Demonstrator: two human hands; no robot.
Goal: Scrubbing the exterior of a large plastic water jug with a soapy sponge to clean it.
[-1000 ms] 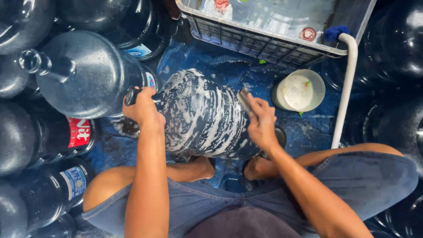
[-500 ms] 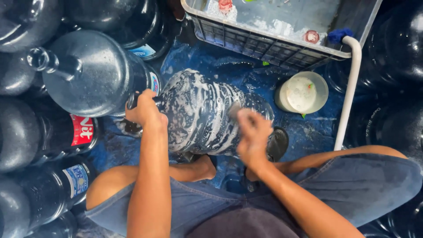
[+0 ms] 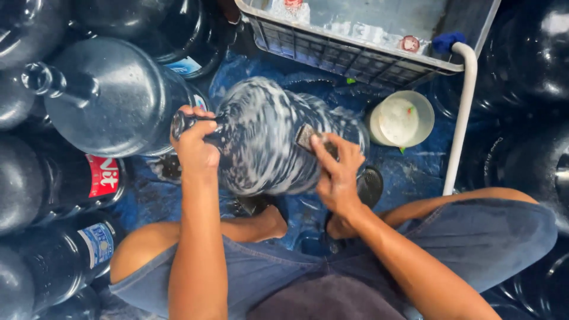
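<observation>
A large blue water jug [image 3: 267, 139] lies on its side in front of me, covered in white soap foam. My left hand [image 3: 195, 145] grips its neck at the left end. My right hand [image 3: 338, 172] presses a small scrubbing pad [image 3: 308, 136] against the jug's foamy side. I sit on the wet blue floor with my bare feet [image 3: 267, 222] under the jug.
Several dark blue water jugs [image 3: 112, 98] crowd the left side and the right edge. A white bowl of soapy water [image 3: 402, 118] sits right of the jug. A grey crate-like tub [image 3: 361, 35] stands at the top, with a white pipe [image 3: 459, 118] beside it.
The jug has turned and shifted, and my right hand with the pad has slid down and leftward across its side. My left hand stays on the neck.
</observation>
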